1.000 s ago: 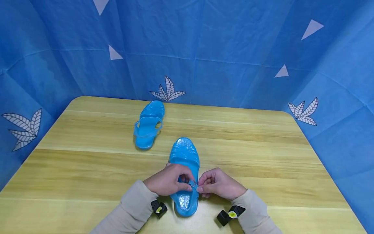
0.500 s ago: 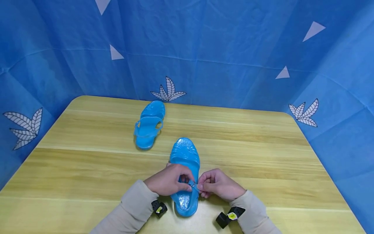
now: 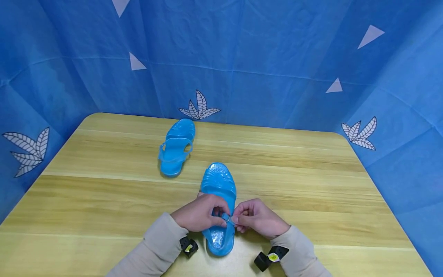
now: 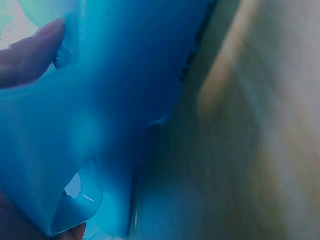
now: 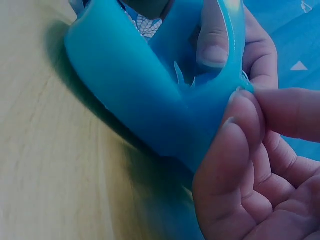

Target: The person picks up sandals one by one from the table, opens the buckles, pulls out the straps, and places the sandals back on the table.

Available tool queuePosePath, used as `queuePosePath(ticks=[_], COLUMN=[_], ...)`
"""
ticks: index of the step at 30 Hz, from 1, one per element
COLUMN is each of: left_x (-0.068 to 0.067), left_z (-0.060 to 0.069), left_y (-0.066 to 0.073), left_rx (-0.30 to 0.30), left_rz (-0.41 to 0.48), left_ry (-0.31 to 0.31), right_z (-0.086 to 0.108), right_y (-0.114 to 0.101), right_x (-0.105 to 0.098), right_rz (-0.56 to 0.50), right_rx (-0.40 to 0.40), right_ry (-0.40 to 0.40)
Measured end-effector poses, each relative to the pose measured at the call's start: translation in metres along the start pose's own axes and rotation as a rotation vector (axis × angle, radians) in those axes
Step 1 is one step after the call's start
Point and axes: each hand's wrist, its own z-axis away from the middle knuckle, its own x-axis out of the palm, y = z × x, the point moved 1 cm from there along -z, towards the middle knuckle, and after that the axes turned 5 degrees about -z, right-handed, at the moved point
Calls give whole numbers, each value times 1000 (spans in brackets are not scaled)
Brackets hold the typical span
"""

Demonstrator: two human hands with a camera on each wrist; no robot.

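Observation:
A glossy blue jelly sandal lies sole down before me on the table, toe pointing away. My left hand reaches over its left side and holds the sandal strap next to a small buckle. From the right, my right hand pinches the strap's end between thumb and forefinger, close to the buckle. In the right wrist view, my left thumb shows inside the strap loop, and my right fingertips hide the strap's tip. Blue plastic fills much of the left wrist view.
The matching blue sandal lies farther back on the left, its strap looped above the footbed. A wood-grain table carries both. Blue cloth with white triangles and leaf prints hangs behind and at the sides.
My right fingers have shifted slightly left, closer to the buckle, still pinching the strap's end. The left hand and both sandals stay nearly where they were.

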Motion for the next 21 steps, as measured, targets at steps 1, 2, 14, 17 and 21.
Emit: queuePosePath(ticks=[1, 2, 14, 17, 21], left_x=[0, 0, -1, -1, -2], left_z=[0, 0, 0, 1, 2], left_y=[0, 0, -1, -2, -3], left_rx=[-2, -4, 4, 7, 15], left_rz=[1, 1, 14, 20, 22], left_ry=[-1, -1, 16, 17, 11], right_z=[0, 0, -2, -2, -2], right_y=[0, -1, -2, -2, -3], right_x=[0, 1, 7, 8, 8], right_rz=[2, 6, -42, -57, -76], right_rx=[-1, -4, -2, 7, 14], right_ry=[4, 9, 99, 114, 103])
